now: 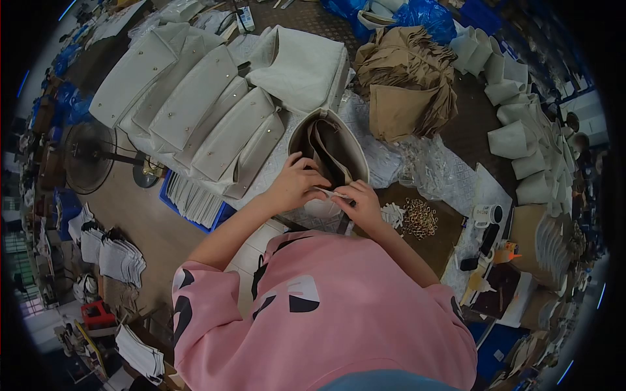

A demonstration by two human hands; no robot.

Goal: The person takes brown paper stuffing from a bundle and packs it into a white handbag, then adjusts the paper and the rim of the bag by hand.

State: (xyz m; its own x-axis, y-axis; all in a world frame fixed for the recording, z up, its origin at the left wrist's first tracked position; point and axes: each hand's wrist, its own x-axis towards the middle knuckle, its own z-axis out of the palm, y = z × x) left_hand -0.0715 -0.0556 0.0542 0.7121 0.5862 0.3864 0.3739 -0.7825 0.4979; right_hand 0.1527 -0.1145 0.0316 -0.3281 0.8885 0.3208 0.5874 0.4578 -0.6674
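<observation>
Two bare hands meet at the near rim of an open, off-white tote bag (350, 144), its outside smooth and leather-like, its mouth a pointed oval lined in brown. The left hand (298, 186) and the right hand (360, 201) pinch a small pale strip (331, 193) between thumbs and fingertips; the grip is narrow, and the strip lies right in it, at the bag's edge. The bag stands just beyond the fingers, its folded inner panels facing up. Near the right hand, gold-coloured metal rings (420, 219) lie heaped beside small white pieces (392, 214). To the left, a blue crate (225, 216) holds thin white panels (194, 201) stacked on edge. Farther off, boxy white bags (195, 107) with metal studs lean together, and creased brown pieces (405, 85) form a loose pile.
</observation>
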